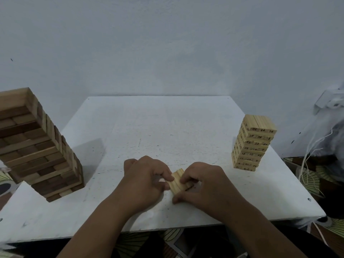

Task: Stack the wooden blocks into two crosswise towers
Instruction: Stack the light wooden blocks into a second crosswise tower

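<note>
Now both hands, left hand [147, 175] and right hand [202, 183], pinch small blocks [176, 181] together on the worktop [167, 127]; each grip squares them.

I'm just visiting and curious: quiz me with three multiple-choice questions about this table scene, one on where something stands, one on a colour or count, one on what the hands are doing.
1. Where does the numbered tower stand on the table?
A. right side
B. left side
C. centre

2. How many finished towers stand on the table?
A. one
B. two
C. four

3. What are the left hand and right hand doing?
A. resting flat, apart
B. gripping a small bundle of pale blocks together
C. lifting the dark tower

Answers:
1 A, it rises near the right edge.
2 B, the dark tower at left, the numbered one at right.
3 B, fingers of both hands curl round the blocks at the front centre.
</note>
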Available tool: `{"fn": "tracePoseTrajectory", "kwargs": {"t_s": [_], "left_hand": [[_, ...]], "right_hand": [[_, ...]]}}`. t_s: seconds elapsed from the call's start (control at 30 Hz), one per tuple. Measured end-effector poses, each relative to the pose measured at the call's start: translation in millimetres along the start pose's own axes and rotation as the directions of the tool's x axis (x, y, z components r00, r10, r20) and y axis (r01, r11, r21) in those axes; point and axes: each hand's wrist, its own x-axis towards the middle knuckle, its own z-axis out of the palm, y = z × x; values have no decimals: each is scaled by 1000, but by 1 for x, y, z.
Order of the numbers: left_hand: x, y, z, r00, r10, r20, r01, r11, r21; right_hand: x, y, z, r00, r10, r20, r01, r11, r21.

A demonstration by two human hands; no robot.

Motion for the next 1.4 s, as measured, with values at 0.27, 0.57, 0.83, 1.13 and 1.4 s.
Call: {"fn": "tracePoseTrajectory", "kwargs": {"t_s": [0.27,0.57,0.83,1.13,1.4], "left_hand": [[-5,4,-11,985,99,143,-100,995,-3],[-6,8,-16,987,24,159,-15,998,-54],[-5,20,-23,991,-58,119,96,935,-343],[16,68,-36,992,-111,-66,31,701,-712],[51,122,-28,991,-51,-125,-68,611,-789]], "right_hand": [[-3,-5,-3,999,-49,3,48,996,78],[-7,11,-16,992,101,80,-93,991,-99],[-11,8,-19,995,98,-22,-97,995,29],[-4,-18,-53,904,68,-421,24,978,209],[-12,-16,-91,758,48,-650,121,970,213]]}}
